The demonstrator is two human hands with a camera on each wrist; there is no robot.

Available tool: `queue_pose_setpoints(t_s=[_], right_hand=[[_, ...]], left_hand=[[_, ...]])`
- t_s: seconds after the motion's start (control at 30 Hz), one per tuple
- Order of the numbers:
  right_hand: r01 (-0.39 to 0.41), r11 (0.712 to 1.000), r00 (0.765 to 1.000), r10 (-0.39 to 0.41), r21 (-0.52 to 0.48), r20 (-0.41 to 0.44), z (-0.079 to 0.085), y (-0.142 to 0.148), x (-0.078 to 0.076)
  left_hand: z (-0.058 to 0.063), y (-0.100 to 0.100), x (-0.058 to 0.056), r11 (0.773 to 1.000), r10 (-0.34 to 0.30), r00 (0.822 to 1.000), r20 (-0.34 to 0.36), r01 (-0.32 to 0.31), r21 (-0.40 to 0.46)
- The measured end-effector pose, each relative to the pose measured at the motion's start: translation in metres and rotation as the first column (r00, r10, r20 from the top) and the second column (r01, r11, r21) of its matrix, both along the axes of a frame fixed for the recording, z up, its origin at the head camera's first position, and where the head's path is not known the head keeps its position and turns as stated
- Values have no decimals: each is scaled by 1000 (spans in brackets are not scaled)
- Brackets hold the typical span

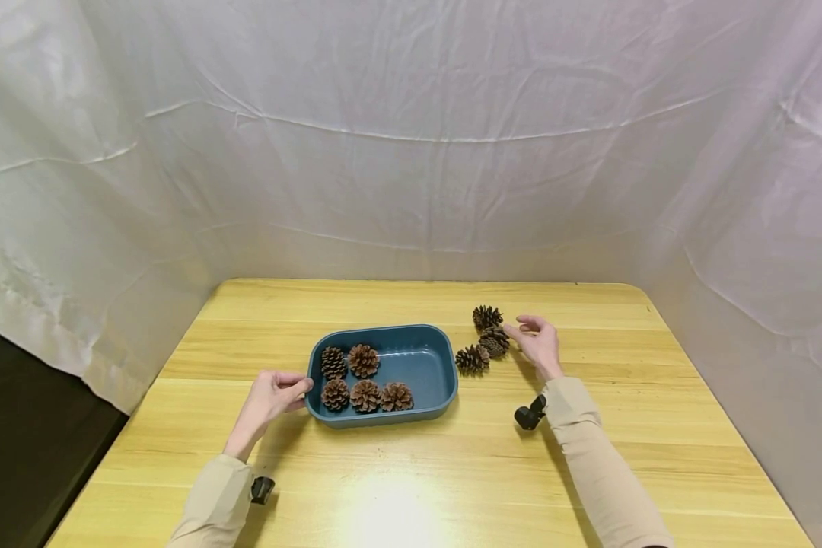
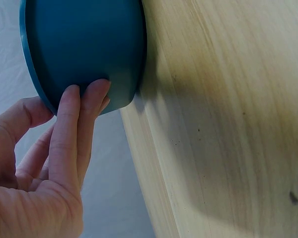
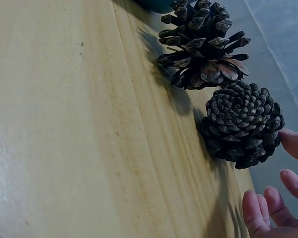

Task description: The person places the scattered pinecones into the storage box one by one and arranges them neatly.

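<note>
At near left on the wooden table [image 1: 493,487], note left hand [image 1: 274,397] clamped on the left end of the blue tray [image 1: 421,373], with fingers against the outer wall. Read the tray's long axis as running left to right. Within the tray, along the near wall, count three pine cones [image 1: 366,396]; beyond these, at far left, count two more cones [image 1: 364,360].

Just off the tray's right end, locate the near loose cone [image 1: 473,360]. Slightly farther and to the right, locate the middle cone [image 1: 495,342]. Treat as the governing relation: middle cone directly left of right hand [image 1: 537,342], tray farther left and nearer, right hand much closer to the cone than left hand. Observe right hand with fingers apart, one fingertip (apparently the thumb's) at the cone's right side; cannot tell touch from a slight gap. Assign no long axis to this cone (roundish outline in the right wrist view). Behind it, find the far cone [image 1: 488,317], then, past the table's far edge, the pale curtain [image 1: 425,190].
</note>
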State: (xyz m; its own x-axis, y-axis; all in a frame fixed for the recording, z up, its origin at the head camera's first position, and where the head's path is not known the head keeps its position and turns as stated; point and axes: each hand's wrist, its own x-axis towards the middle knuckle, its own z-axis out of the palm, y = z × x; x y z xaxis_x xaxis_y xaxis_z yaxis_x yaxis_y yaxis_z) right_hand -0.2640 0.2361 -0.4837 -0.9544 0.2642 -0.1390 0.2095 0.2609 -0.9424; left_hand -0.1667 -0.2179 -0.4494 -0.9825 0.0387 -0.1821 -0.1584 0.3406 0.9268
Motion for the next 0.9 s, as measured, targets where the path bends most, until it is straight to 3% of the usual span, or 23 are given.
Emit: queue_pose_setpoints(t_s=[0.9], right_hand=[[-134,991,991,133,8,17,1,-1,0]], left_hand=[[-2,-1,-1,1000,-10,1000,-10,10,23]])
